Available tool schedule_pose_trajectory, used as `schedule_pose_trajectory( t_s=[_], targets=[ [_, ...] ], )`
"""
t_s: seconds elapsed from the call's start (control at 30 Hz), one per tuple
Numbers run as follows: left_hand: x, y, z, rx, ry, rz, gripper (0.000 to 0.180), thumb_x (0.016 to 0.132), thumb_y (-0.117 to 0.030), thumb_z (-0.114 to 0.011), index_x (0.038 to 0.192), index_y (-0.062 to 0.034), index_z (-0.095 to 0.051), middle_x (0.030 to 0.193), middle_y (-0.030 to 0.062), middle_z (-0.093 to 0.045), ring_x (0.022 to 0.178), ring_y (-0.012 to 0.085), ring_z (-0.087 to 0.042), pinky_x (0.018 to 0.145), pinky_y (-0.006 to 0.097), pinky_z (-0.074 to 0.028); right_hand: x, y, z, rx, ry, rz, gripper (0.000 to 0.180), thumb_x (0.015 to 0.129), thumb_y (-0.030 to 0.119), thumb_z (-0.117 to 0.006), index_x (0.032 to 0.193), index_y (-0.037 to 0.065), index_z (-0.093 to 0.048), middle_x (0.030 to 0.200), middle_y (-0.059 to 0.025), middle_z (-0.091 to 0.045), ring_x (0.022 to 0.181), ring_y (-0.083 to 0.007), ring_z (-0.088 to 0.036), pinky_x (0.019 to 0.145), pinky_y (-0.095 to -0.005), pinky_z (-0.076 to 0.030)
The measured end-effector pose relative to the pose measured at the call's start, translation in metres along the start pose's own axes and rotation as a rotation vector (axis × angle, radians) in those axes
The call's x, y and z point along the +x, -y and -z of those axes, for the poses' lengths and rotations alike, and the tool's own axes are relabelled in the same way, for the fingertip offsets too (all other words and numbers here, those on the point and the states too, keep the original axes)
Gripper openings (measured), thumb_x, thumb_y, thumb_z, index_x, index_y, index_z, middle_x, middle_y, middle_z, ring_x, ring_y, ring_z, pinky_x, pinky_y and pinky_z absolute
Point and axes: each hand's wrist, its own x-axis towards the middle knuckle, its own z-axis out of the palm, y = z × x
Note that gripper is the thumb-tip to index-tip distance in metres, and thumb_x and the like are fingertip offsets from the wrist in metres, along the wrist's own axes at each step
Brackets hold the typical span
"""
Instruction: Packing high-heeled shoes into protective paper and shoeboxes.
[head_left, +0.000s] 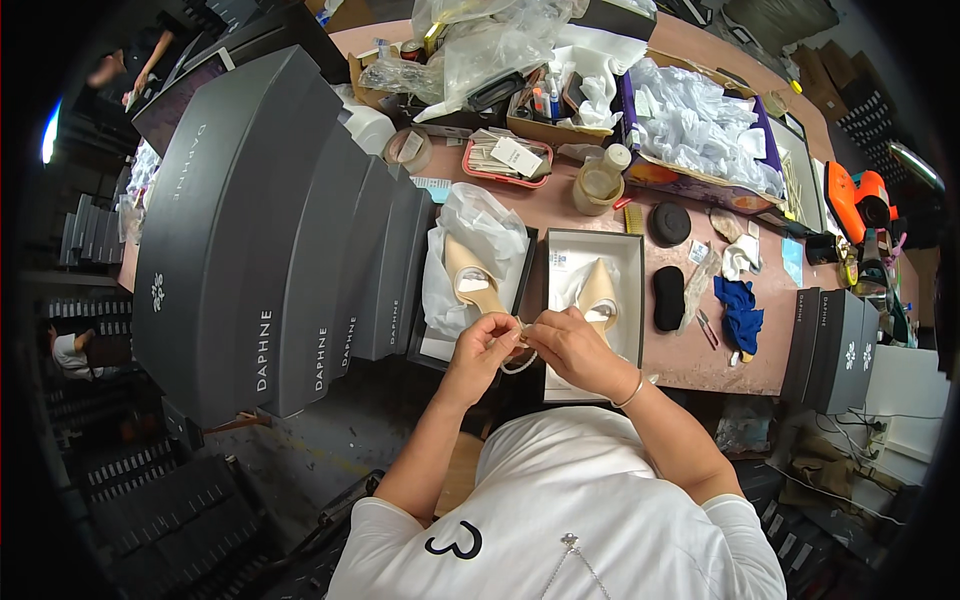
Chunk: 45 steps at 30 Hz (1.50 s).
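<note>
Both hands work close together over the tabletop's (pixel 690 372) near edge: the left hand (pixel 486 350) has thumb and forefinger pinched nearly shut, and the right hand (pixel 572 350), its fingers curled, meets it at the same spot. Between them they have hold of a thin, pale, cord-like loop (pixel 518 368) that hangs below the fingertips; whether it joins a shoe is hidden by the fingers. The tight two-sided pinch probably suits so slender a piece, one hand steadying while the other works. Just beyond, a beige pointed shoe (pixel 466 268) lies on crumpled white tissue paper (pixel 482 212) in a dark-walled cardboard tray (pixel 526 275), the paper likely there to guard its surface. Beside it, a matching beige pointed shoe (pixel 598 288) rests in a white-lined cardboard tray (pixel 624 255). Both toes point toward the far edge, seemingly to keep the open heel ends near the wearer. Toward the right edge lie a black oval pad (pixel 668 298), a round black tin (pixel 669 224) and a crumpled blue cloth (pixel 739 315), apparently kept within reach yet clear of the shoes. Tall dark-grey shoeboxes (pixel 225 250) crowd the left side, perhaps stacked there to leave the middle free.
</note>
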Motion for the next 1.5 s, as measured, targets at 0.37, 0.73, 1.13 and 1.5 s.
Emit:
schedule_pose_trajectory(
  t_s=[0.37,0.73,1.13,1.5],
  targets=[
    [0.007,-0.002,0.011,-0.514,-0.130,0.106,0.013,0.096,-0.019,-0.053,0.105,-0.0094,-0.056,0.105,0.0048,-0.059,0.106,0.0163,-0.055,0.090,0.045,-0.048,-0.005,-0.004,-0.016,0.225,0.030,-0.087,0.015,0.088,0.013,-0.058,0.100,0.005,-0.065,0.084,-0.0101,-0.057,0.080,-0.0296,-0.056,0.072,-0.0382,-0.039],
    [0.008,-0.021,0.012,-0.531,-0.185,0.192,0.014,0.096,-0.021,-0.054,0.107,-0.0123,-0.058,0.112,0.0038,-0.060,0.117,0.0177,-0.050,0.094,0.051,-0.041,-0.001,0.007,-0.030,-0.007,-0.015,-0.057,0.020,0.085,0.011,-0.060,0.104,0.009,-0.066,0.081,-0.0045,-0.057,0.082,-0.0219,-0.056,0.069,-0.0348,-0.036],
    [0.007,-0.015,0.008,-0.475,-0.183,0.130,0.021,0.095,-0.020,-0.056,0.112,-0.0078,-0.058,0.112,0.0042,-0.060,0.115,0.0162,-0.049,0.096,0.043,-0.038,0.004,0.004,-0.034,-0.085,-0.103,0.004,0.019,0.080,0.009,-0.062,0.098,0.009,-0.068,0.080,-0.0028,-0.057,0.079,-0.0200,-0.056,0.071,-0.0338,-0.036],
    [0.007,-0.012,0.005,-0.417,-0.167,0.100,0.022,0.095,-0.020,-0.058,0.112,-0.0074,-0.058,0.115,0.0024,-0.059,0.116,0.0147,-0.048,0.097,0.042,-0.036,0.005,0.005,-0.032,-0.106,-0.109,0.046,0.019,0.078,0.007,-0.062,0.096,0.009,-0.069,0.084,-0.0031,-0.060,0.081,-0.0187,-0.057,0.073,-0.0341,-0.035]
  ],
)
